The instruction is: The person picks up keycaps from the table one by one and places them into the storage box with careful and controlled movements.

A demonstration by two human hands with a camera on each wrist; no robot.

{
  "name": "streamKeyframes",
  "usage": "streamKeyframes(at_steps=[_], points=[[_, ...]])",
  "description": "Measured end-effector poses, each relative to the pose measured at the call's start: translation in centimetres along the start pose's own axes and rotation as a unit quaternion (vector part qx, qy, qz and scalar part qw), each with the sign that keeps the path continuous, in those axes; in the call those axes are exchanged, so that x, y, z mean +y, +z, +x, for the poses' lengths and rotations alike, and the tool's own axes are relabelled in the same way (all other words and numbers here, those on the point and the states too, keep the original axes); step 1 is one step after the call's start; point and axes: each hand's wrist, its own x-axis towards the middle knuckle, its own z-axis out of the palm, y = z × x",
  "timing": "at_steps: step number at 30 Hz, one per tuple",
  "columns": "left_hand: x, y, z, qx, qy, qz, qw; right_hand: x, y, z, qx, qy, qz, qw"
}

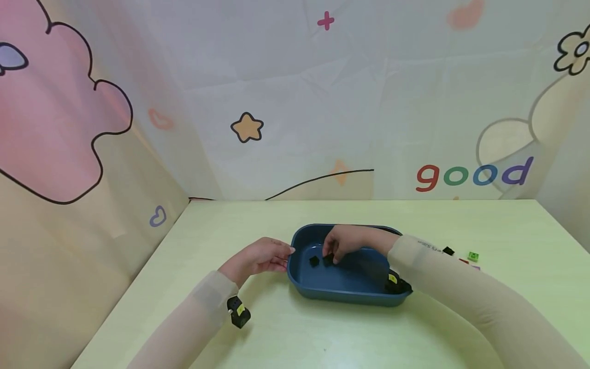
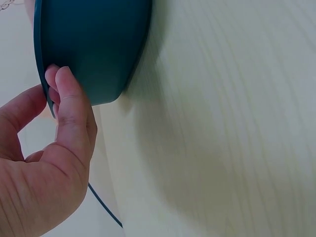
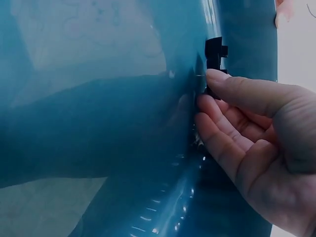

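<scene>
A dark blue plastic basin with rounded corners stands on the table. At its left end my left hand holds the rim, thumb on top and fingers under the outside, as the left wrist view shows on the basin wall. My right hand reaches down inside the basin and pinches a small black block between thumb and fingers. Just left of it, a second black block lies on the basin floor. In the right wrist view, the fingers partly cover the pinched block.
Right of the basin, partly behind my right sleeve, lie a black block, a green block, and red and purple pieces. A printed cloth hangs behind the pale table.
</scene>
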Motion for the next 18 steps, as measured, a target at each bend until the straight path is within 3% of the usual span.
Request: streamKeyframes(at_steps=[18], points=[[-0.04,-0.06,0.17,0.006,0.004,0.002,1.0000,-0.01,0.12,-0.17,-0.015,0.007,-0.016,0.9997]])
